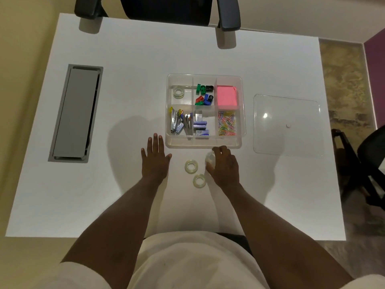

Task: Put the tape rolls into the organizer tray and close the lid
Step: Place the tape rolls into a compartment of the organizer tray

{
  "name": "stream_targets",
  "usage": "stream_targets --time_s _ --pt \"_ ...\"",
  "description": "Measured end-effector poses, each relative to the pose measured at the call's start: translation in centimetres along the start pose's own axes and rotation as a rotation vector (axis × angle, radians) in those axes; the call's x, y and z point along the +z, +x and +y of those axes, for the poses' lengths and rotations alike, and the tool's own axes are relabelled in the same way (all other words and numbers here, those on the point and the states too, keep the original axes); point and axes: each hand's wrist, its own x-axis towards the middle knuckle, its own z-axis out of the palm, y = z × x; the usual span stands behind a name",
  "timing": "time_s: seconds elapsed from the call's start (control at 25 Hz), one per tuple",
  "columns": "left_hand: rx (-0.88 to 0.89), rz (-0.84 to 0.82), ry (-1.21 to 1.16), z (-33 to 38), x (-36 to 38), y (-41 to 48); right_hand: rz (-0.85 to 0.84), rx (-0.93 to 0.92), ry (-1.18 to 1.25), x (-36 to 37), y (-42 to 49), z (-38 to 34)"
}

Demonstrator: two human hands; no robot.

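Observation:
A clear organizer tray (204,143) with six compartments stands in the middle of the white table. One clear tape roll (178,92) lies in its far-left compartment. Two more tape rolls lie loose on the table in front of the tray, one (191,166) nearer it and one (199,180) closer to me. My right hand (224,166) is shut on a third tape roll (210,157) just in front of the tray's near edge. My left hand (155,157) rests flat on the table, fingers spread, left of the tray. The clear lid (287,126) lies flat to the tray's right.
The other compartments hold sharpeners (204,94), pink sticky notes (226,95), staplers (180,124), staple boxes (200,126) and coloured paper clips (227,124). A grey cable hatch (75,113) is set into the table at left. Office chairs stand at the far side (166,9) and right (366,163).

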Motion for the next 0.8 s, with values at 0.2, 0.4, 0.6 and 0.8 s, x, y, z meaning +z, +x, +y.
stream_targets --time_s 0.2,0.4,0.6,0.8 --pt "-0.023 0.003 -0.025 0.3 0.3 -0.2 0.115 -0.167 0.076 -2.2 2.9 -2.4" --pt "-0.017 0.044 -0.011 0.3 0.4 -0.4 0.101 -0.228 0.138 -4.6 10.2 -5.8" --pt "-0.016 0.106 0.038 0.0 1.1 -0.4 0.041 -0.235 0.155 -5.4 18.3 -8.2" --pt "-0.022 0.113 0.053 0.1 1.5 -0.4 -0.05 -0.204 -0.1 -4.9 24.0 -10.8"
